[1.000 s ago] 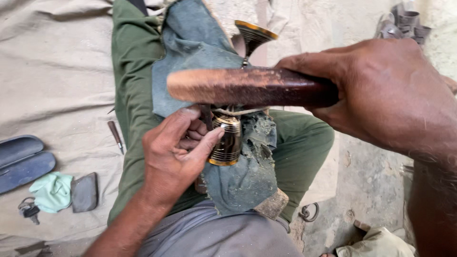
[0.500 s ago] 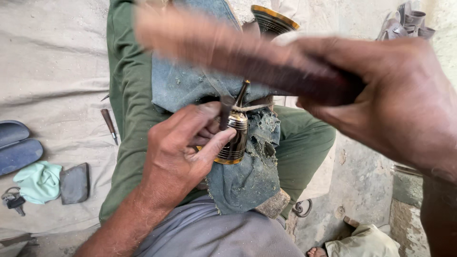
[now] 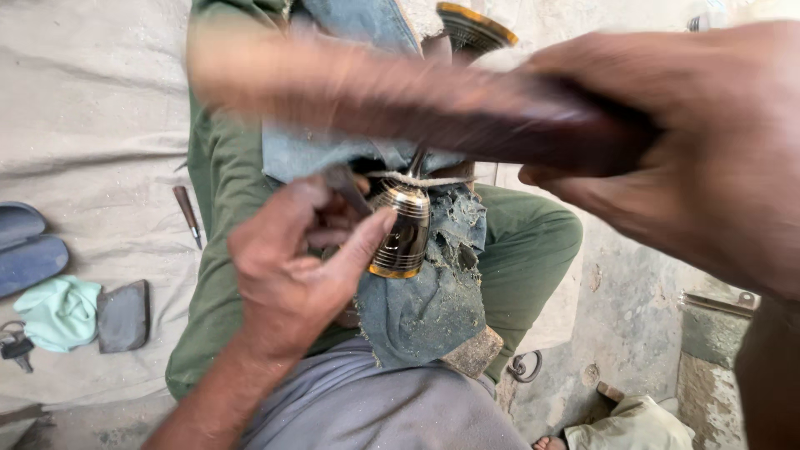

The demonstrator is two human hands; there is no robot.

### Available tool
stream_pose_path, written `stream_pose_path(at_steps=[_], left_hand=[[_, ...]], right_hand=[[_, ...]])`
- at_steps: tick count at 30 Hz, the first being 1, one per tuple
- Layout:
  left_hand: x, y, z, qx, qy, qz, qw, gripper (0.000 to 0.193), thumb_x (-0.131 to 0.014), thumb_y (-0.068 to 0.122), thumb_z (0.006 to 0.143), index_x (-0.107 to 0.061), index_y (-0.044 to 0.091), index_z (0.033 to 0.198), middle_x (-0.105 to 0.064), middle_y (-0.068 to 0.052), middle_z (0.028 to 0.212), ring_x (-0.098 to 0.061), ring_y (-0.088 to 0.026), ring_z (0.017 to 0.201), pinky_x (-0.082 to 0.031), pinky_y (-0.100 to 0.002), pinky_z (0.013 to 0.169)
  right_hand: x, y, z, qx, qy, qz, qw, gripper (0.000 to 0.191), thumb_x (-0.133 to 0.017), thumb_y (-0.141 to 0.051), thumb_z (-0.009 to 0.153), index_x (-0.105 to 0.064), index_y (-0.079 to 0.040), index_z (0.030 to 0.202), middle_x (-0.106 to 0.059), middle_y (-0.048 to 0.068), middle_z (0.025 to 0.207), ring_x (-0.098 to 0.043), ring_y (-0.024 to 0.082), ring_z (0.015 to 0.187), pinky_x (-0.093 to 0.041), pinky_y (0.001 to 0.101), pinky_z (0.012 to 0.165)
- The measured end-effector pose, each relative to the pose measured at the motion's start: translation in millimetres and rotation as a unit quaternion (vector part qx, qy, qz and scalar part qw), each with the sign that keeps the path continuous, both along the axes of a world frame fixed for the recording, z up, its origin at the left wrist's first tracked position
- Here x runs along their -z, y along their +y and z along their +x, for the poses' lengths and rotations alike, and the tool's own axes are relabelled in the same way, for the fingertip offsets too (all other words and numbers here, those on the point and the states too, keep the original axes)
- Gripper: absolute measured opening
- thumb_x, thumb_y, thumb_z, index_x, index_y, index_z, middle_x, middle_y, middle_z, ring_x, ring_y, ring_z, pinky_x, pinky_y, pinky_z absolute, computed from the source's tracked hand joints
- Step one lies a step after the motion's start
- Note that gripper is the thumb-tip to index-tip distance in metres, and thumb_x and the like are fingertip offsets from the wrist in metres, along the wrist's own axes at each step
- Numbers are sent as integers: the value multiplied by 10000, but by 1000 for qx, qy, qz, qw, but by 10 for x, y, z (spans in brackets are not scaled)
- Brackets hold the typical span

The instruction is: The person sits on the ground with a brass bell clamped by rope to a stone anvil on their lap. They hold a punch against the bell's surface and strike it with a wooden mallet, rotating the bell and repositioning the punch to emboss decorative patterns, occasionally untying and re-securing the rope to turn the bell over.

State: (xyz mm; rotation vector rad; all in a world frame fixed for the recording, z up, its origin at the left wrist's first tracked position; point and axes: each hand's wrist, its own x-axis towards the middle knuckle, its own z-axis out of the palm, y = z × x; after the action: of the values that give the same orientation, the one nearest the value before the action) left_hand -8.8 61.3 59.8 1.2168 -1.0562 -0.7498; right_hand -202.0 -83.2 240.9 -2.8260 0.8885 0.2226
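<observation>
Brass cup (image 3: 402,232), dark and banded, lies on torn denim (image 3: 433,292) over the lap. Left hand (image 3: 292,267) is closed about it, thumb pressed along its side. Right hand (image 3: 700,158) is clenched tight on a wooden bar (image 3: 400,100), blurred, above the cup. Sandals (image 3: 25,250), a green cloth (image 3: 60,310) and keys (image 3: 15,343) lie on the floor sheet (image 3: 92,108).

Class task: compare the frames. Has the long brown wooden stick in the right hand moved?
Yes. The long brown wooden stick, blurred in the right hand, has risen away from the shiny brass cup on the lap.
</observation>
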Motion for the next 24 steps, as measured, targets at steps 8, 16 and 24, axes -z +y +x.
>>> stream_pose_path(at_steps=[8,16,24], left_hand=[[-249,-636,191,263,-160,-28,951,387,-837,153,850,-707,66,1204,-756,-84,929,-743,-186,787,-599,-334,687],[-397,-928,133,371,-273,-18,888,453,-837,176,764,-676,83,1177,-730,-136,876,-705,-373,843,-542,-476,716],[-492,-937,79,404,-339,-25,849,465,-796,213,814,-679,172,1262,-698,-125,836,-683,-368,815,-517,-505,675]], right_hand=[[522,478,-858,257,-287,96,918,440,-756,-94,889,-548,-7,1267,-691,107,841,-748,178,774,-625,361,741],[1458,1215,-1261,512,-308,231,768,383,-782,100,755,-599,-7,1073,-671,60,851,-647,139,729,-543,328,583],[1771,1403,-1305,502,-376,133,767,362,-717,122,808,-603,-17,1122,-684,43,979,-684,109,892,-630,302,824]])
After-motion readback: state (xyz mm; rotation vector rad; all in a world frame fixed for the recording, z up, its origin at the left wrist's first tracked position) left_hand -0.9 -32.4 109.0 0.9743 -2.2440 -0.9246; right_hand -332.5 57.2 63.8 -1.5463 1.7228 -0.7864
